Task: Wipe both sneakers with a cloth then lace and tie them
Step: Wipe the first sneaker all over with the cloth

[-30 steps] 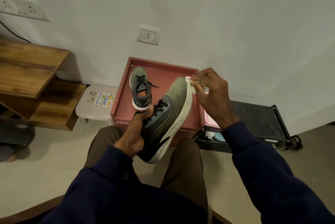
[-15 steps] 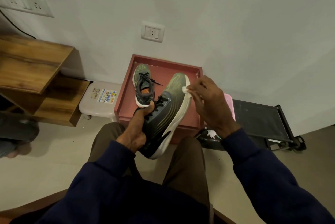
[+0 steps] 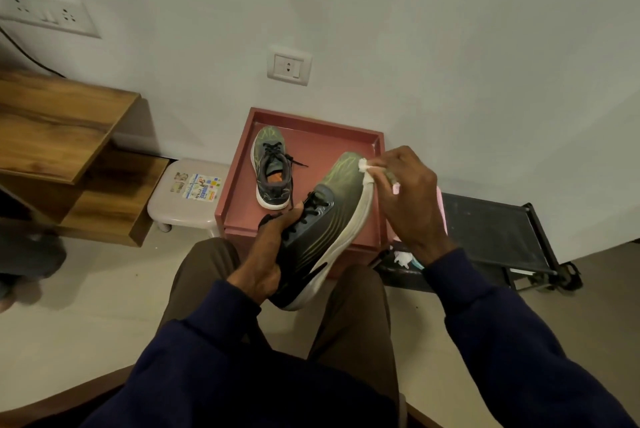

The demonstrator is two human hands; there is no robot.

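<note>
A dark sneaker with green lines and a white sole (image 3: 322,220) is tilted up over my knees, toe pointing away. My left hand (image 3: 266,261) grips it at the heel and collar. My right hand (image 3: 405,195) pinches a small white cloth (image 3: 365,166) against the toe, beside the sole's edge. The second sneaker (image 3: 272,171), laced in black with an orange insole, stands upright on the red tray-topped stool (image 3: 346,140), toe toward the wall.
A beige plastic step stool (image 3: 183,199) stands left of the red one. A black low rack (image 3: 485,230) lies to the right, with a pink item and white scraps at its near end. Wooden shelves (image 3: 59,137) sit at the left. White wall behind.
My right hand with the cloth has slid from the sole's outer edge onto the top of the toe. The view has shifted slightly; the left hand keeps its grip.
</note>
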